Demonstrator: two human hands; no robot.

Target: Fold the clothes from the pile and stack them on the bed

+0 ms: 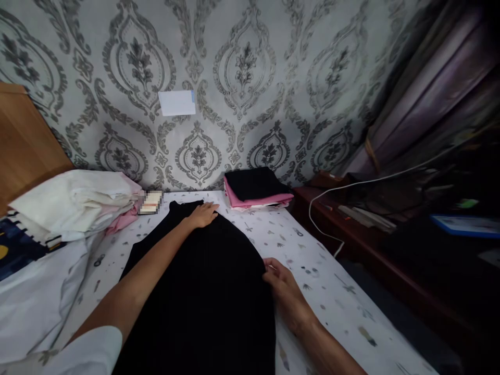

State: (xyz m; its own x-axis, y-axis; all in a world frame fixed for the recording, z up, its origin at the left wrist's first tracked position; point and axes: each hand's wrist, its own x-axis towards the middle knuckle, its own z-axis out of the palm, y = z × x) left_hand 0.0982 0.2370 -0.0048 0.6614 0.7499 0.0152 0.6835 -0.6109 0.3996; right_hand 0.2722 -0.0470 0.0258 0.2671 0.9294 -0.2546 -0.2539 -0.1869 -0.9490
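A black garment [207,291] lies spread lengthwise over a white patterned sheet [304,260], its narrower end toward the wall. My left hand [203,214] rests flat, fingers stretched out, on the garment's far right shoulder area. At the garment's right edge, my right hand [282,286] pinches the black cloth between thumb and fingers. Beyond the hands, near the wall, sits a folded stack with a black cloth [255,183] on top and a pink cloth [258,201] below it.
White clothes [78,200] are heaped at the left beside a wooden board [31,140]. A small pixelated item [150,202] lies near the wall. At the right, a dark red table [351,229] holds clutter, with a white cable [375,180] hanging across it.
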